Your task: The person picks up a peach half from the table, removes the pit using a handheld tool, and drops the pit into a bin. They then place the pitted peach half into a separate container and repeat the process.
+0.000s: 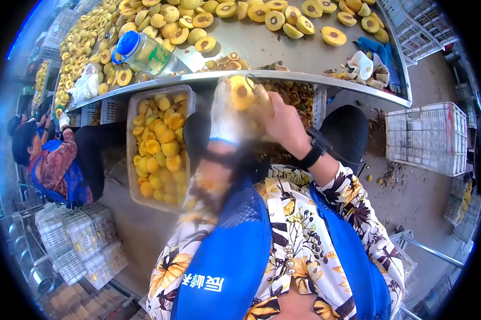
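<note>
My left hand [223, 120], in a white glove, is closed around a yellow peach half [242, 93], its cut face with the brown centre turned up. Beside it my bare right hand [287, 121] is wrapped around the handle of a pitting tool [263, 101], whose thin curved metal end touches or lies very near the fruit. Motion blurs the left wrist and part of the tool. Both hands are just below the metal table edge, above a container of brown pits and scraps [293, 96]. Left of them stands a clear tub [132, 154] of pitted peach halves.
Many halved peaches [168, 29] lie on the metal table [283, 50], with a blue-capped bottle [150, 56] near its edge. Blue and white cloths [376, 58] lie at the right. White crates [427, 137] stand on the floor. A co-worker [59, 160] sits at the left.
</note>
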Demonstrator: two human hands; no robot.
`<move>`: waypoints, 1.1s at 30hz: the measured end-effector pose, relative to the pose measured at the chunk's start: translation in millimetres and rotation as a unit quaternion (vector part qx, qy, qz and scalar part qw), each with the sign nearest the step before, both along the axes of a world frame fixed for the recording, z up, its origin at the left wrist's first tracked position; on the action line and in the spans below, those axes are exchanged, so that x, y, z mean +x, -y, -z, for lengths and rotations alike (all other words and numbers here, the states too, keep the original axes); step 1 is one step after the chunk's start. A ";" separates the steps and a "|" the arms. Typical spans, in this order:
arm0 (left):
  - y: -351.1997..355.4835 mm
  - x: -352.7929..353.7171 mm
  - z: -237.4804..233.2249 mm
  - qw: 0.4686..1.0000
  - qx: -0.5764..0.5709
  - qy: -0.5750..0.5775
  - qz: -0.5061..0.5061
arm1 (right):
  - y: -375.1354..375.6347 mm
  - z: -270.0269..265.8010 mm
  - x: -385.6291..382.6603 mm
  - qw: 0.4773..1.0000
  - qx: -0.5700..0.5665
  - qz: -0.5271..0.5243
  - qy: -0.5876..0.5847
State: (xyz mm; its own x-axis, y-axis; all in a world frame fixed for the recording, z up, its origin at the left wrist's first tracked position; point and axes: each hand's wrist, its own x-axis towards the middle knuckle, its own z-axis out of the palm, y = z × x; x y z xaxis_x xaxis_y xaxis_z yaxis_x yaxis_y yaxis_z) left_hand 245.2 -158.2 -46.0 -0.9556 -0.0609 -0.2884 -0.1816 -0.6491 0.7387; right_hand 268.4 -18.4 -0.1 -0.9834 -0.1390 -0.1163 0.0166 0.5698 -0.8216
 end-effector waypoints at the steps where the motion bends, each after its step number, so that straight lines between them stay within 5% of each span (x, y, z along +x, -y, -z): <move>1: -2.5 1.0 1.5 1.000 -0.006 -0.002 -0.004 | -0.2 2.9 5.5 1.000 0.007 -0.009 0.000; 16: -18.0 23.6 -12.5 0.967 -0.219 -0.131 -0.025 | 12.9 21.9 35.0 0.999 0.041 0.016 -0.001; 20: -18.1 19.8 0.5 0.994 -0.092 -0.053 -0.040 | 9.2 33.3 39.1 0.998 0.031 -0.050 -0.007; 24: 1.5 9.9 0.8 0.983 -0.167 -0.040 0.065 | 4.2 35.9 36.2 0.995 0.019 -0.097 0.031; 28: -0.4 7.5 7.7 0.985 -0.159 -0.053 0.046 | 1.4 55.0 35.5 0.994 0.022 -0.110 0.018; 31: -14.0 17.6 -6.6 0.996 -0.084 -0.036 -0.015 | 2.7 10.7 30.7 0.966 -0.109 -0.023 0.233; 33: -27.0 22.9 -7.0 0.989 -0.101 -0.064 -0.085 | 6.0 15.6 39.0 0.955 -0.171 -0.003 0.244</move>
State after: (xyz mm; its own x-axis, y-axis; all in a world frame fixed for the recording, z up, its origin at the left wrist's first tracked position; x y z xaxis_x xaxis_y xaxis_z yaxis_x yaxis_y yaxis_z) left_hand 268.1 -131.2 -39.0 -0.9543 -0.2687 -0.1310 0.0217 -0.4995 0.8661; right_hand 307.5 -24.4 -15.8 -0.8224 -0.2571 -0.5074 0.4426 0.2711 -0.8547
